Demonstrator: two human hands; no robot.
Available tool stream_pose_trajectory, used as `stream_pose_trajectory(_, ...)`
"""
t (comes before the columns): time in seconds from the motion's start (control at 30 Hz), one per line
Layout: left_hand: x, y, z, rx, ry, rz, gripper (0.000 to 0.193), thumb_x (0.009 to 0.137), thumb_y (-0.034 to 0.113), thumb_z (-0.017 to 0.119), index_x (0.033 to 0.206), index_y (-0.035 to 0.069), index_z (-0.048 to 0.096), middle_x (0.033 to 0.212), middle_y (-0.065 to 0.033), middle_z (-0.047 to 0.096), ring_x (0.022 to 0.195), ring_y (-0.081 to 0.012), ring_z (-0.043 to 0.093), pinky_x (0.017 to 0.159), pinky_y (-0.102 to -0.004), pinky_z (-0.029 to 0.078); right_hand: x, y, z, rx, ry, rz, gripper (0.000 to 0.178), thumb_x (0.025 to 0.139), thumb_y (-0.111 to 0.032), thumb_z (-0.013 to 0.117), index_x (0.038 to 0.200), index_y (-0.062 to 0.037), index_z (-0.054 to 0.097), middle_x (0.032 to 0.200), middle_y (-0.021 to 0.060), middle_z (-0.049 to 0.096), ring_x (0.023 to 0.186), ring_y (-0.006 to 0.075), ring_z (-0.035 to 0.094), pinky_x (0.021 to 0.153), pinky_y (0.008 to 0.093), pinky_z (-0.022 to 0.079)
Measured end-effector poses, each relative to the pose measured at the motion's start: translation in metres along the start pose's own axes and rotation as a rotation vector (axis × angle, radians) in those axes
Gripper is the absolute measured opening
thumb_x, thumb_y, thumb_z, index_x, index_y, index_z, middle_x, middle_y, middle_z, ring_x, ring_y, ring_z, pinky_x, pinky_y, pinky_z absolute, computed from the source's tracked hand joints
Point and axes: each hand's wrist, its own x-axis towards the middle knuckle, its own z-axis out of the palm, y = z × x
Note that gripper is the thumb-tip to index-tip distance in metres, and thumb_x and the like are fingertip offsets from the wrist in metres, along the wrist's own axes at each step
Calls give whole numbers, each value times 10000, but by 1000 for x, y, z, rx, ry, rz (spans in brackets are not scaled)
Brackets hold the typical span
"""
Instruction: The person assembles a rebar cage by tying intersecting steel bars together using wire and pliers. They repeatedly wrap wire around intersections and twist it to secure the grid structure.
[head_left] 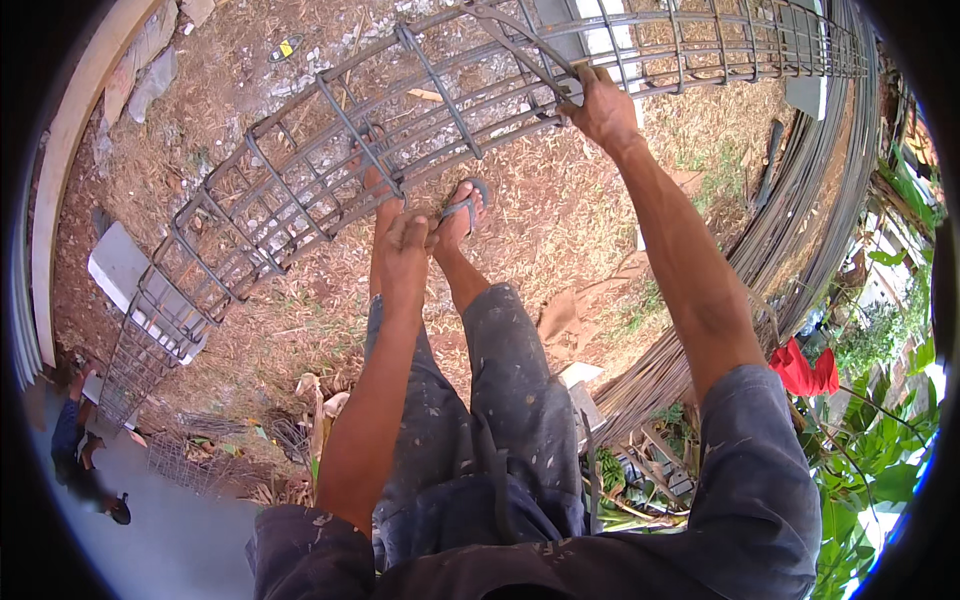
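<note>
A long rebar cage of lengthwise bars and square stirrups runs across in front of me. My right hand is closed around the handles of long metal pincers, whose far end reaches over the cage at the top of the view. Just below the near bars, my left hand has its fingers curled together beside the lower end of a stirrup. Whatever lies inside those fingers is hidden. My sandalled foot stands on the ground close to the cage's near side.
Pale blocks sit under the cage. A thick bundle of long thin rods curves along the right. A wooden board stands at the left edge. Another person is at the lower left, near the cage's far end. Red cloth hangs by plants.
</note>
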Motion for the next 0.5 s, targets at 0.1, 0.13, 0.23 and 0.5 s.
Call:
stream_pose_trajectory(0.1,0,-11,-31,124,48,-24,259,956,209,531,1063,-3,633,884,-58,636,752,-129,588,687,-278,455,-1,-11,-5,-21,-39,-47,498,825,-400,676,1199,-106,530,1140,140,618,920,350,663,817,465,530)
stream_pose_trajectory(0.13,0,-9,-35,176,59,-14,260,953,211,535,1059,-3,637,870,-55,630,740,-124,580,682,-277,449,-2,-4,-5,19,65,-67,499,832,-390,669,1224,-117,526,1163,134,613,924,350,662,824,464,528)
stream_pose_trajectory(0.23,4,-3,-42,254,59,-29,255,943,212,544,1026,-7,645,819,-44,606,723,-115,557,667,-273,432,4,16,-11,67,280,-48,520,858,-346,640,1324,-165,497,1245,103,594,972,347,652,861,456,521)
stream_pose_trajectory(0.5,22,21,-32,286,8,60,253,935,192,524,1024,-9,649,767,-62,577,686,-110,501,648,-283,412,-8,-6,-12,143,236,72,638,848,-473,649,1356,-144,448,1232,138,572,1013,347,634,880,452,517)
